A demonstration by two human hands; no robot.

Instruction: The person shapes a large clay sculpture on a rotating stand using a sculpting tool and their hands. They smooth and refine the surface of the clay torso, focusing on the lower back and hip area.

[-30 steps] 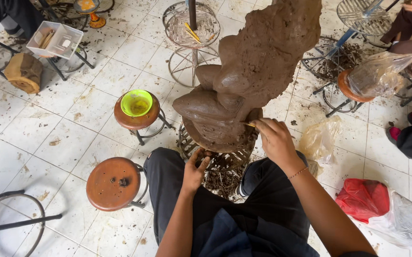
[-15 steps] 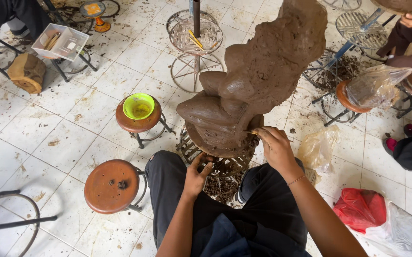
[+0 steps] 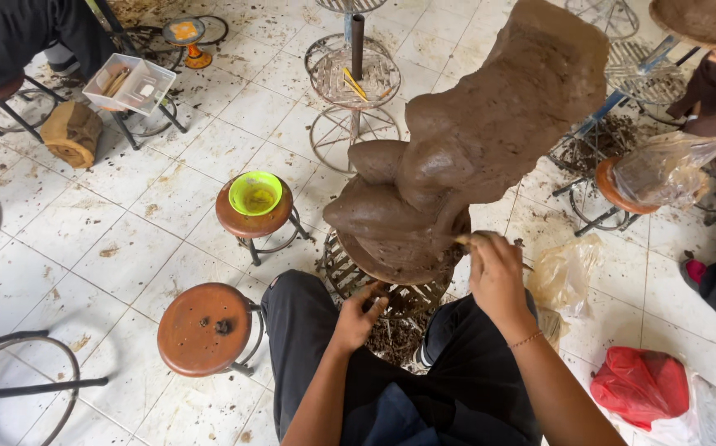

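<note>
While the right hand (image 3: 497, 277) pinches a thin wooden tool (image 3: 462, 240) against the lower edge of the tall brown clay sculpture (image 3: 473, 149), the left hand (image 3: 358, 314) curls loosely under the rim of the round board beneath it, fingers bent on the metal stand (image 3: 349, 268). The sculpture rises between the seated person's knees, top-heavy and leaning up to the right. I judge the main risk to be that lean: a hard push with the tool or a sudden turn of the stand could tip it or tear the soft clay. Clay crumbs litter the tiled floor (image 3: 126, 239), so a foot might slip or bump the stand.

Counting what stands around: two round-topped brown stools, one bare (image 3: 205, 329), one carrying a green bowl (image 3: 255, 193); one white tray (image 3: 130, 83) on a frame; one wire stand (image 3: 354, 78) behind with a dark post; one red bag (image 3: 643, 384) at the right; one clear plastic bag (image 3: 568, 272) by the knee.
</note>
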